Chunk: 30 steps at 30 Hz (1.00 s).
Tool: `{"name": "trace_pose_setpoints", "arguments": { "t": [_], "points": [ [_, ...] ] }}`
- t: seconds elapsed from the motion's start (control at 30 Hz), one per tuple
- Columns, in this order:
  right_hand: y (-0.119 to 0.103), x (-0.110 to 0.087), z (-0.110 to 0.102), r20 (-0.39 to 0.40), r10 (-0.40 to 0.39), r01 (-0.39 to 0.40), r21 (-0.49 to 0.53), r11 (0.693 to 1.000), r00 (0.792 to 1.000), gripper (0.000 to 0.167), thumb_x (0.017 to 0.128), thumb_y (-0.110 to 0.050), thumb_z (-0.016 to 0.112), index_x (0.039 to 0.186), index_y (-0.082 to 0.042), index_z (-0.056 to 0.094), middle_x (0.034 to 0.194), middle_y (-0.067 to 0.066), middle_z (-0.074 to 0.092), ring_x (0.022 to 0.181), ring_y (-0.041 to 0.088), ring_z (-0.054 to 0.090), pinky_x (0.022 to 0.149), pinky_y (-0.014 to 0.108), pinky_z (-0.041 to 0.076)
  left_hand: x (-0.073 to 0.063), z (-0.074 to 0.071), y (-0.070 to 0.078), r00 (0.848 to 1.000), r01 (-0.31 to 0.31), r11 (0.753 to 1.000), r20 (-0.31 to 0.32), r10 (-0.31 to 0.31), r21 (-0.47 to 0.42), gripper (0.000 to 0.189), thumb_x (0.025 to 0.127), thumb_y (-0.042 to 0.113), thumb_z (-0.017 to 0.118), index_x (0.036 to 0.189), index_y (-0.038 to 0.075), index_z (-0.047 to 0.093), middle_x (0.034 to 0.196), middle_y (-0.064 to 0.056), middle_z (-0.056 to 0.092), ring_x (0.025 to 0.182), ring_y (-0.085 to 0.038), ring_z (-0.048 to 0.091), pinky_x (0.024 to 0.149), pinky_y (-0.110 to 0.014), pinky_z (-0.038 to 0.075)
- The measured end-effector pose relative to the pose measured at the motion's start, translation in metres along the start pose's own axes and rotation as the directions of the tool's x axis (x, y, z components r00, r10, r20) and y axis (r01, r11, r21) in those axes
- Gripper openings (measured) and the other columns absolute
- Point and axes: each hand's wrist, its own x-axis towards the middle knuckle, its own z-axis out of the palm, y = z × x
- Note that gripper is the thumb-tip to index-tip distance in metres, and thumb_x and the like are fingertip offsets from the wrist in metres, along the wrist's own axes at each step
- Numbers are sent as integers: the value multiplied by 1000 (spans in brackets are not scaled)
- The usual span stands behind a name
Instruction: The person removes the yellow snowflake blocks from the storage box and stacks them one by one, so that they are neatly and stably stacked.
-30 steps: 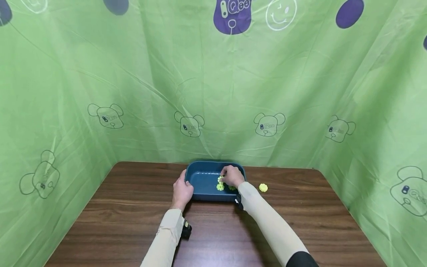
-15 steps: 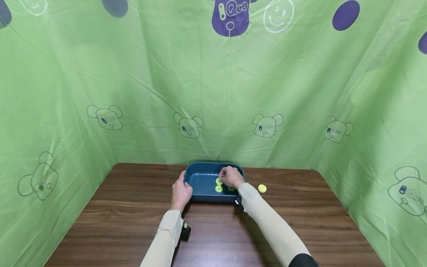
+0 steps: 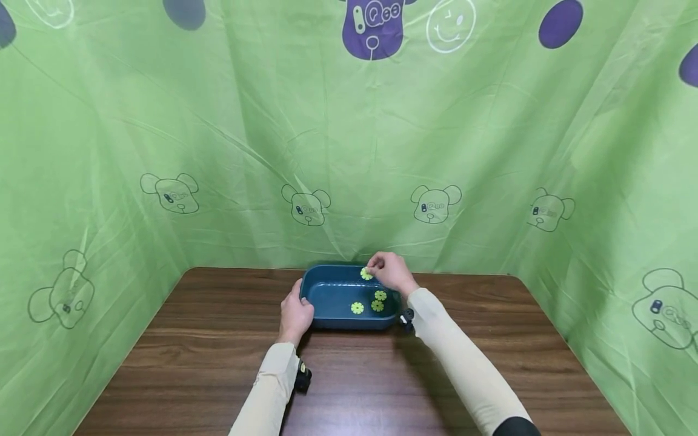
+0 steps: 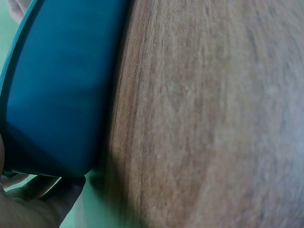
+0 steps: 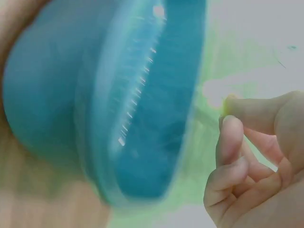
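A blue rectangular tray [image 3: 327,301] stands at the table's far edge. My left hand [image 3: 296,315] grips its left end; in the left wrist view, fingers [image 4: 64,197] curl round the end of the tray wall. My right hand [image 3: 391,271] is raised over the tray's back right corner and pinches a yellow-green flower-shaped piece [image 3: 366,274] between thumb and fingertips. From the right wrist, only a small yellow edge [image 5: 226,105] of that piece shows. Inside the tray lie three similar flower pieces, one of them a flower piece [image 3: 357,308] apart from the other two.
The brown wooden table [image 3: 218,351] reaches to a green printed curtain [image 3: 349,151] close behind the tray. Green cloth also hangs at both sides. Black cameras are strapped under both wrists, including the left wrist camera [image 3: 303,376].
My right hand has lifted out of the tray, up and to the right, with a flower piece. The yellow piece on the table to the right is now hidden behind my right forearm.
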Motion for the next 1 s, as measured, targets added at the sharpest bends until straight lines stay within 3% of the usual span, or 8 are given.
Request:
{"name": "trace_pose_setpoints", "arguments": {
  "t": [0.27, 0.43, 0.63, 0.8, 1.0],
  "points": [
    [32, -16, -51, -119, 26, -23, 26, 999, 993, 12, 93, -20, 73, 101, -11, 74, 95, 9, 74, 79, 20, 68, 71, 33, 54, 1, 1, -2, 1000, -6, 1000, -3, 6, -1, 58, 95, 2, 45, 153, 5, 42, 147, -27, 53, 134, -44, 51, 110, -56, 44],
    [62, -30, -67, -135, 77, -76, 16, 997, 988, 14, 94, -20, 72, 102, -8, 74, 94, 11, 74, 79, 21, 67, 69, 33, 52, 3, 0, -1, 1000, -8, 1000, 2, 8, 3, 58, 95, 3, 44, 153, 5, 42, 147, -26, 53, 135, -44, 51, 110, -56, 44],
    [95, -41, -70, -75, 183, -179, 56, 982, 980, 17, 96, -22, 70, 105, -7, 73, 98, 14, 72, 84, 29, 67, 67, 30, 51, 4, -2, -1, 1000, -23, 1000, -11, 24, 7, 58, 94, 2, 45, 152, 4, 43, 145, -28, 54, 133, -45, 52, 109, -56, 44],
    [110, -51, -67, -27, 261, -257, 113, 960, 965, 19, 95, -22, 71, 104, -5, 72, 95, 12, 70, 84, 35, 70, 66, 32, 55, 4, -2, -1, 1000, -20, 1000, -5, 20, 14, 58, 95, 2, 45, 152, 4, 43, 145, -28, 54, 133, -45, 52, 109, -56, 44],
    [127, -61, -59, 16, 293, -291, 163, 943, 956, 19, 94, -18, 72, 103, -1, 72, 89, 8, 68, 78, 29, 70, 73, 38, 58, 0, -1, -1, 1000, 2, 1000, 2, -2, -2, 57, 95, 3, 45, 153, 5, 43, 146, -27, 54, 134, -44, 51, 110, -56, 43]
  ]
}}
